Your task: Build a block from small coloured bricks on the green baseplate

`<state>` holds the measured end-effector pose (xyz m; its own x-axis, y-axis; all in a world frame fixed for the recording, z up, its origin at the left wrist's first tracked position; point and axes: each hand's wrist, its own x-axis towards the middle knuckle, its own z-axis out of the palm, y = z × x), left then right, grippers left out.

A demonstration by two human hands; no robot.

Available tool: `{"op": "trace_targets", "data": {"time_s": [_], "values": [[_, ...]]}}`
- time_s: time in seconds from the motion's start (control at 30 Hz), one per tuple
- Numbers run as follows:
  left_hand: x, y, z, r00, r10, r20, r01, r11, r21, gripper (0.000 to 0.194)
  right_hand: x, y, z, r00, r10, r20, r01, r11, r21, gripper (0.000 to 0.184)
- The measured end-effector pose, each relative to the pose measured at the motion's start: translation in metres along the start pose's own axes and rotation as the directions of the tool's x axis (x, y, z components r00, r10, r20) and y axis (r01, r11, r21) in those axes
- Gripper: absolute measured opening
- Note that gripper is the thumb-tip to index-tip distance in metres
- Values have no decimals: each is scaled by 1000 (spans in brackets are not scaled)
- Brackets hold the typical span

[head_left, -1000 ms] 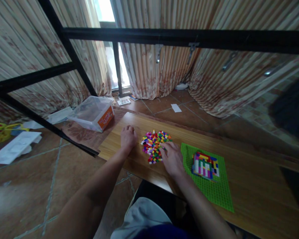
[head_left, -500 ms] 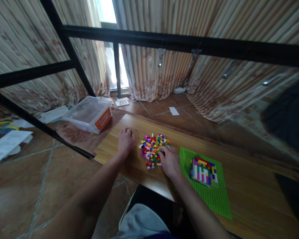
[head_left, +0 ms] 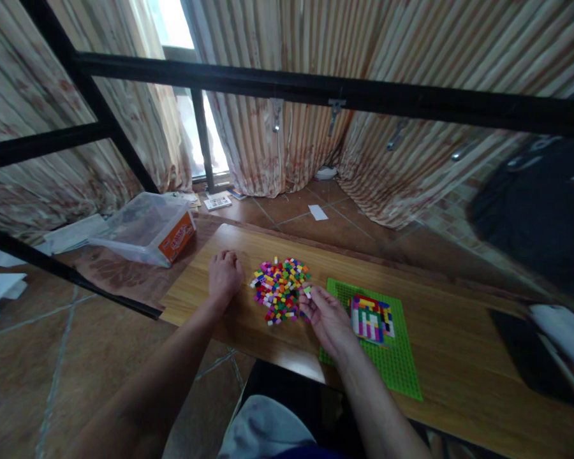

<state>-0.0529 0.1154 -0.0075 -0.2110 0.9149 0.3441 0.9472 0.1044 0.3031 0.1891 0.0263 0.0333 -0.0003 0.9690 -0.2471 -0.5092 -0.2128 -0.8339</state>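
A heap of small bricks in many colours [head_left: 280, 294] lies on the wooden table [head_left: 449, 331]. My left hand [head_left: 224, 275] rests just left of the heap as a loose fist, knuckles down, holding nothing I can see. My right hand [head_left: 328, 315] is raised slightly at the heap's right edge, palm turned up, with a small light brick [head_left: 307, 292] pinched in its fingertips. To the right lies a green baseplate [head_left: 397, 370] with a flat, striped, multicoloured brick build [head_left: 372, 317] on it.
A clear plastic box with an orange label [head_left: 148, 228] sits left of the table. A black metal frame [head_left: 316, 89] crosses overhead. A dark flat object [head_left: 530, 363] lies at the table's right. Papers lie on the tiled floor [head_left: 76, 344]. Curtains hang behind.
My right hand has lifted off the heap and turned palm up with a small brick in its fingertips. The view has shifted to the right; my left hand stays put.
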Motion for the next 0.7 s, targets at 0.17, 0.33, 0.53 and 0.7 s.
{"op": "trace_targets", "data": {"time_s": [0.17, 0.33, 0.53, 0.7], "values": [[1, 0, 0, 1000, 6, -4, -6, 1000, -9, 31, -5, -1, -1, 998, 70, 8, -71, 990, 121, 29], [2, -2, 1, 1000, 12, -8, -12, 1000, -24, 29, -4, 3, -2, 997, 78, -4, -78, 994, 79, 36], [2, -4, 3, 1000, 21, -19, -21, 1000, -23, 31, -5, 4, 3, 999, 51, 4, -50, 998, -35, 41], [2, -4, 3, 999, 28, -27, -28, 1000, -4, 31, 1, 8, 6, 999, -25, -25, 22, 992, -128, 38]]}}
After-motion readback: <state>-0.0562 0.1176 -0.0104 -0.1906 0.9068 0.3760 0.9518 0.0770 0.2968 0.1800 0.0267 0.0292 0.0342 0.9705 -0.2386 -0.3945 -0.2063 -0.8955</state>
